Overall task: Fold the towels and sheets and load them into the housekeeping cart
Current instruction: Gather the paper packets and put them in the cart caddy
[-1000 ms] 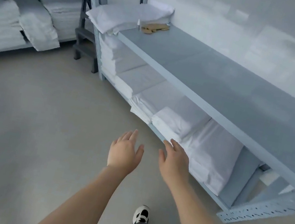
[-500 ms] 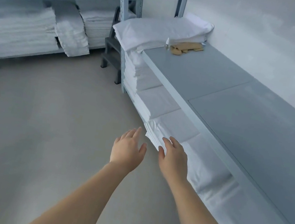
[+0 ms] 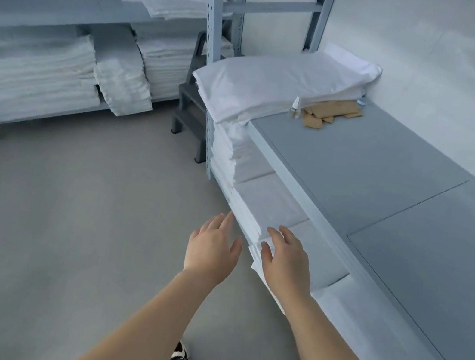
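Both my arms reach forward over the floor toward the low shelf on the right. My left hand (image 3: pixel 213 247) is open with fingers straight, just left of the folded white sheets (image 3: pixel 269 206) stacked under the grey shelf top (image 3: pixel 387 187). My right hand (image 3: pixel 287 260) is open too, hovering at the front corner of a stack, fingers spread; whether it touches the cloth I cannot tell. A pile of white pillowcases (image 3: pixel 282 83) lies at the far end of the shelf top. No housekeeping cart is in view.
Brown packets (image 3: pixel 327 114) and a small bottle (image 3: pixel 295 106) lie beside the pillowcases. A second rack (image 3: pixel 79 6) at the back left holds more white linen stacks (image 3: pixel 30 70). A grey step stool (image 3: pixel 192 102) stands between the racks. Bare floor spreads to the left.
The view has swung left and closer along the shelf. Both hands stay open and have come nearer to the sheet stacks on the lower shelf.
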`<move>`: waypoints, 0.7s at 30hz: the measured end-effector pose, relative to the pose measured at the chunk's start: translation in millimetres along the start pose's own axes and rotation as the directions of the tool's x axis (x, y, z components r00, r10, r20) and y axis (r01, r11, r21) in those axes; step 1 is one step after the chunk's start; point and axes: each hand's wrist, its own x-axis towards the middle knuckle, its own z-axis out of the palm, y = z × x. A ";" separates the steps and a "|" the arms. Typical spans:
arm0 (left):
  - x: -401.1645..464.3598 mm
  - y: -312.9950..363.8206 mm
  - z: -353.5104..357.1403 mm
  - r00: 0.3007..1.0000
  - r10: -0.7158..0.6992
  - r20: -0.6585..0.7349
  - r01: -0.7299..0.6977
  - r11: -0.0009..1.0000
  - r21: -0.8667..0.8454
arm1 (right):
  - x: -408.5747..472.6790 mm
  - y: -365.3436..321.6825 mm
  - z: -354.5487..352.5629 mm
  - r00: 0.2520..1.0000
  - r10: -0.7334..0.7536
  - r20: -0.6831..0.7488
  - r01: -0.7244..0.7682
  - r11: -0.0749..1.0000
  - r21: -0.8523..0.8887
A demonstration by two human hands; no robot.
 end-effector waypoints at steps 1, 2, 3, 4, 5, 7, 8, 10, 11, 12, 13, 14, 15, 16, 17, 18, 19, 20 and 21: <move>20.4 -6.9 -3.7 1.000 0.013 0.009 -0.013 1.000 0.000 | 18.4 -6.4 1.4 1.000 0.014 -0.009 -0.014 1.000 -0.002; 41.9 -13.1 -8.0 0.999 0.027 0.019 -0.027 1.000 0.002 | 37.2 -13.0 1.7 0.999 0.030 -0.020 -0.030 1.000 -0.002; 62.4 -18.8 -13.1 0.999 0.040 0.027 -0.040 0.999 0.008 | 55.1 -19.6 1.4 0.998 0.045 -0.034 -0.045 0.999 -0.001; 83.2 -23.7 -18.9 0.998 0.053 0.035 -0.053 0.998 0.014 | 73.1 -26.1 0.8 0.997 0.059 -0.049 -0.059 0.998 -0.001; 103.5 -27.6 -25.0 0.997 0.067 0.042 -0.067 0.998 0.021 | 89.9 -32.2 0.3 0.995 0.073 -0.062 -0.073 0.997 -0.003; 143.1 -32.4 -35.5 0.994 0.095 0.048 -0.096 0.995 0.027 | 120.6 -41.2 -0.1 0.991 0.104 -0.081 -0.104 0.995 -0.002; 161.7 -32.8 -39.4 0.993 0.111 0.046 -0.112 0.993 0.026 | 134.3 -44.1 0.4 0.989 0.117 -0.086 -0.117 0.993 0.002; 194.2 -29.6 -43.8 0.989 0.142 0.048 -0.142 0.990 0.015 | 159.7 -46.8 2.1 0.985 0.145 -0.091 -0.145 0.989 0.003; 208.3 -27.1 -44.4 0.986 0.159 0.052 -0.159 0.987 0.012 | 171.7 -46.8 3.0 0.983 0.159 -0.094 -0.160 0.987 0.000; 223.0 -24.4 -44.0 0.982 0.177 0.060 -0.178 0.984 0.012 | 184.5 -46.2 3.7 0.980 0.176 -0.096 -0.177 0.984 -0.002; 237.7 -22.2 -42.7 0.978 0.195 0.071 -0.197 0.980 0.013 | 197.4 -44.6 4.4 0.976 0.192 -0.099 -0.193 0.981 -0.002; 252.6 -19.7 -40.6 0.973 0.215 0.081 -0.217 0.976 0.016 | 210.1 -42.4 5.1 0.973 0.205 -0.103 -0.206 0.978 -0.003; 267.4 -17.2 -38.2 0.968 0.233 0.089 -0.236 0.972 0.020 | 222.7 -39.5 5.7 0.971 0.215 -0.108 -0.217 0.976 -0.004; 283.1 -14.2 -35.5 0.964 0.249 0.096 -0.252 0.967 0.025 | 236.0 -35.7 6.4 0.968 0.223 -0.116 -0.225 0.974 -0.005; 299.5 -10.7 -32.6 0.960 0.260 0.102 -0.263 0.964 0.026 | 250.3 -31.1 6.9 0.965 0.229 -0.127 -0.232 0.973 -0.005; 316.1 -6.7 -29.7 0.957 0.267 0.110 -0.271 0.962 0.025 | 265.2 -26.1 7.0 0.962 0.235 -0.140 -0.238 0.971 -0.003; 332.2 -1.8 -27.0 0.955 0.274 0.118 -0.278 0.960 0.026 | 280.0 -20.8 6.5 0.958 0.242 -0.152 -0.245 0.969 0.001; 347.7 3.5 -24.0 0.951 0.284 0.123 -0.290 0.956 0.031 | 294.8 -15.2 5.7 0.954 0.250 -0.163 -0.252 0.968 0.008; 362.8 9.2 -20.9 0.946 0.299 0.128 -0.306 0.951 0.041 | 309.6 -9.7 4.8 0.950 0.258 -0.173 -0.260 0.966 0.016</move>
